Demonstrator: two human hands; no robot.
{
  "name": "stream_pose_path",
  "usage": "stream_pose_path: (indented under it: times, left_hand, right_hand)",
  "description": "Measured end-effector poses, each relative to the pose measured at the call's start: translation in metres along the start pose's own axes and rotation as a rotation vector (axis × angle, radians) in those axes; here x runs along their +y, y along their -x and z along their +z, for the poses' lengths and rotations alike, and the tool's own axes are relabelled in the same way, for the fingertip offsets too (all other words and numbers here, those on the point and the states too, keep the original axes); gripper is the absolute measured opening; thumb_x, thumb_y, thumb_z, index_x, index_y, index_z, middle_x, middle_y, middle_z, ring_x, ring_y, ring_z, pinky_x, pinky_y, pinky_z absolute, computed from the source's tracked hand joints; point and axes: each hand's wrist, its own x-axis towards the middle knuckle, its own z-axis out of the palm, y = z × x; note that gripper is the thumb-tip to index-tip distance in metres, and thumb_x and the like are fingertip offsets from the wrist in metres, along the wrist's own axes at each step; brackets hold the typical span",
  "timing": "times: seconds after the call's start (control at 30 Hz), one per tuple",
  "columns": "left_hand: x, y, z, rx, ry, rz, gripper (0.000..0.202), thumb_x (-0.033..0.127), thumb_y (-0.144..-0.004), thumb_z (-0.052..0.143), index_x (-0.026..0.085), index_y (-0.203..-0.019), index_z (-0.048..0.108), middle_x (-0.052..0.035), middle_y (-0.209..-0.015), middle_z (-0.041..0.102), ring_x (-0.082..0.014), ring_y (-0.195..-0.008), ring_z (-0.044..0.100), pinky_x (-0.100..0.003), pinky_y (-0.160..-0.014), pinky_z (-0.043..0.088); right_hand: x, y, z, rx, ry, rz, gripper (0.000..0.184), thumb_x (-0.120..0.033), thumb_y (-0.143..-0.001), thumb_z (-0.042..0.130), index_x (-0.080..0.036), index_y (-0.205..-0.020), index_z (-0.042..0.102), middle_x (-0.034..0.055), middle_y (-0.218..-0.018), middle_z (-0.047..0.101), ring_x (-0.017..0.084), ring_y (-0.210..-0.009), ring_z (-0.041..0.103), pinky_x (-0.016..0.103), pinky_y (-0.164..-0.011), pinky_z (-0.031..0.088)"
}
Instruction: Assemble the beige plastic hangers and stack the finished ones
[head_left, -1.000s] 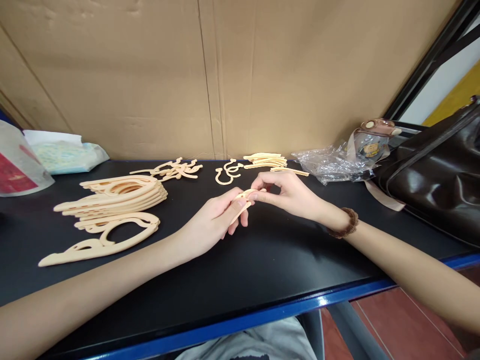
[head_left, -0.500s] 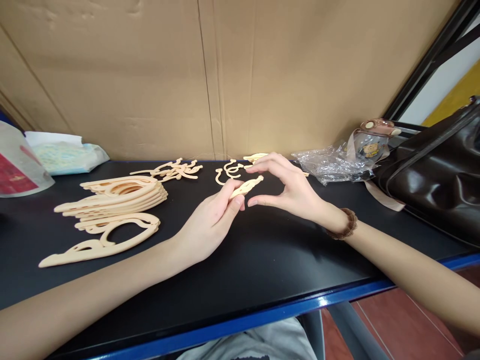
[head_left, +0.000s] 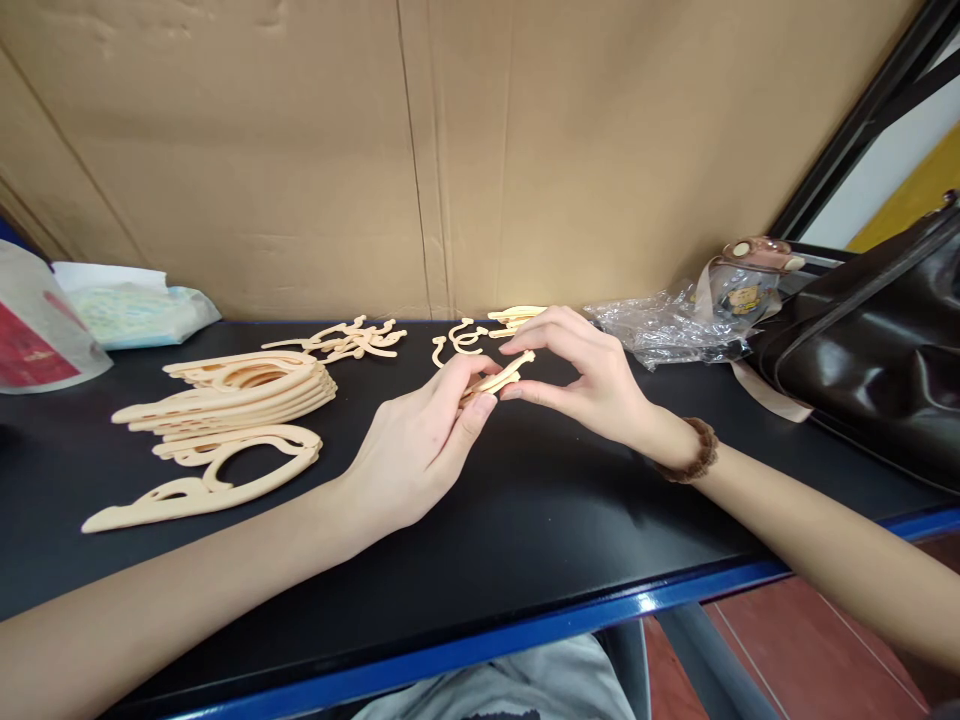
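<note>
My left hand (head_left: pixel 420 430) pinches a cream plastic folding-hanger arm (head_left: pixel 499 382) between thumb and fingers, above the middle of the table. My right hand (head_left: pixel 589 365) closes round the far end of the same piece, thumb below and fingertips above; part of the piece is hidden by the fingers. To the left lies a stack of cream hanger arms (head_left: pixel 300 395), with one hanger arm (head_left: pixel 217 505) at its near side. Loose hanger hooks (head_left: pixel 360 340) lie in a pile behind. Several curved hooks (head_left: pixel 463 340) and more slim cream pieces (head_left: pixel 514 318) lie beyond my hands.
A clear plastic bag (head_left: pixel 645 325) and a transparent bottle (head_left: pixel 742 285) stand at the back right, beside a dark leather bag (head_left: pixel 877 360). At the left are a tissue pack (head_left: pixel 150 315) and a white-and-red cup (head_left: pixel 41 330). A cardboard wall (head_left: pixel 300 160) rises behind the black table (head_left: pixel 562 560).
The hanger arm has tilted in my left fingers and now shows its edge. My right thumb and fingers have moved closer in around its far end.
</note>
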Motion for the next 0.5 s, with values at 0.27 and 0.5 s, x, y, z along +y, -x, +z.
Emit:
stream_pose_path:
  times: [0.27,0.5]
  left_hand:
    - [-0.0001,-0.0018,-0.0008,-0.019,-0.031,0.047,0.027,0.038,-0.1,0.027,0.023,-0.112,0.046,0.002,-0.092,0.063,-0.0145,-0.074,0.06,-0.025,-0.062,0.04]
    - [-0.0053,-0.0055,-0.0012,-0.089,0.091,0.013,0.035,0.039,-0.1,0.024,0.02,-0.081,0.046,0.0054,-0.064,0.053,-0.0106,-0.056,0.051,-0.024,-0.056,0.035]
  right_hand:
    - [0.0,0.0008,-0.0048,-0.017,0.209,-0.166,0.019,-0.039,-0.089,0.058,-0.02,-0.091,0.063,0.005,-0.091,0.067,0.019,-0.084,0.059,0.035,-0.076,0.046]
    - [-0.0011,0.0006,-0.0012,-0.034,0.215,-0.133,0.027,-0.042,-0.09,0.056,-0.019,-0.078,0.059,0.003,-0.078,0.065,0.017,-0.076,0.055,0.032,-0.072,0.041]
